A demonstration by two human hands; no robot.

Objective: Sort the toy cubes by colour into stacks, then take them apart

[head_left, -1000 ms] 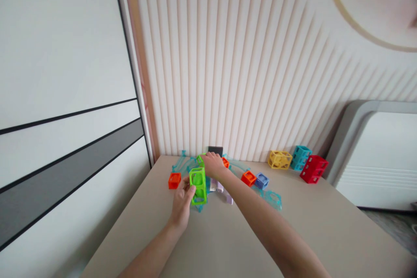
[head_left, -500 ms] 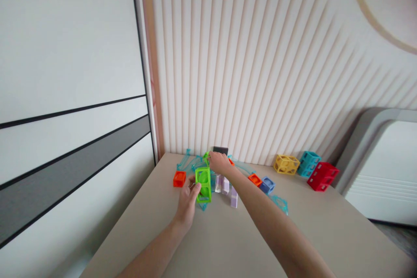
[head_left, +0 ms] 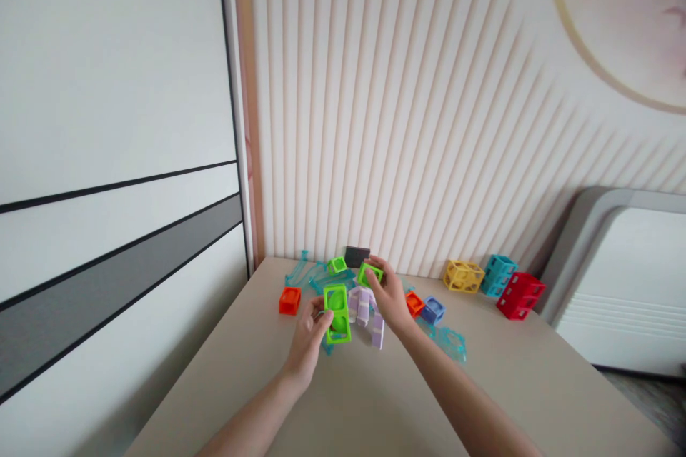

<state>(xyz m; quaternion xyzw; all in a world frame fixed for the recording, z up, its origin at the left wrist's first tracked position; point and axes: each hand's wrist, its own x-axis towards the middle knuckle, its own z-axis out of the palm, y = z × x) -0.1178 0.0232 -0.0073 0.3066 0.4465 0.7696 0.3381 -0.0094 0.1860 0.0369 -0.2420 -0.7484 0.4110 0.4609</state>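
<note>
My left hand point(head_left: 306, 343) is closed on a bright green two-cell block point(head_left: 337, 314), an open frame with round insets, held upright over the table. My right hand point(head_left: 386, 294) grips a small green cube point(head_left: 369, 274) between thumb and fingers, up and to the right of that block. Behind them another green cube point(head_left: 337, 265) lies among clear teal pieces point(head_left: 316, 275). Just right of the two-cell block are several pale purple pieces point(head_left: 363, 305), partly hidden. An orange cube point(head_left: 290, 300) sits left of my left hand.
Right of my right wrist lie an orange piece point(head_left: 414, 304), a blue cube point(head_left: 433, 310) and a teal piece point(head_left: 451, 343). Yellow point(head_left: 463, 276), teal point(head_left: 498, 275) and red blocks point(head_left: 520, 295) stand farther right. A dark flat object point(head_left: 356, 256) leans by the ribbed wall point(head_left: 343, 100).
My right hand has come back from the pile's far side, moving right with a small green cube. My left hand still holds the two-cell block, slightly lower in view.
</note>
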